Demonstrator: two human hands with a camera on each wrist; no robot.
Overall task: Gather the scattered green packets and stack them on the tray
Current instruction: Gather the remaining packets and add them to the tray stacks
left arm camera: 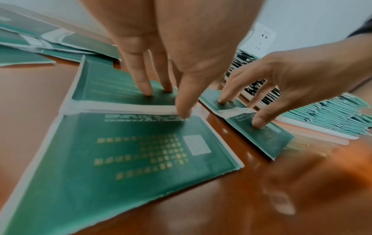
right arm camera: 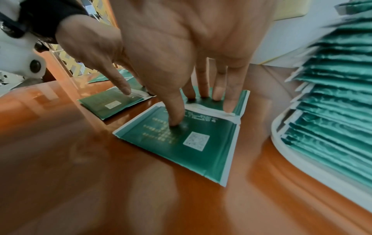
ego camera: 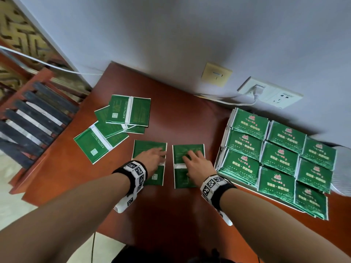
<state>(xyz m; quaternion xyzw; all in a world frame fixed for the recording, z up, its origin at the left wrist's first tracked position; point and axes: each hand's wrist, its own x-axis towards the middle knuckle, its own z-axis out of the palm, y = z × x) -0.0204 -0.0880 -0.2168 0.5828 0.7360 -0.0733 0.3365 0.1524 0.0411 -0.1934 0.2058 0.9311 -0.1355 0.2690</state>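
Note:
Two green packets lie side by side, back up, mid-table. My left hand point(ego camera: 154, 155) presses straight fingers onto the left packet point(ego camera: 146, 149), seen close in the left wrist view as left packet point(left arm camera: 124, 151) under the left hand point(left arm camera: 165, 90). My right hand point(ego camera: 193, 160) presses spread fingertips onto the right packet point(ego camera: 182, 179), shown in the right wrist view as right packet point(right arm camera: 193, 143) under the right hand point(right arm camera: 193, 103). A loose pile of several packets point(ego camera: 114, 122) lies at the far left. Stacked packets point(ego camera: 281, 158) fill the white tray point(right arm camera: 298, 160) at the right.
The brown table point(ego camera: 171, 215) ends at a wall with a beige switch point(ego camera: 216, 74) and a white socket point(ego camera: 273, 93) with a plugged cable. A wooden slatted chair point(ego camera: 38, 111) stands beyond the table's left edge.

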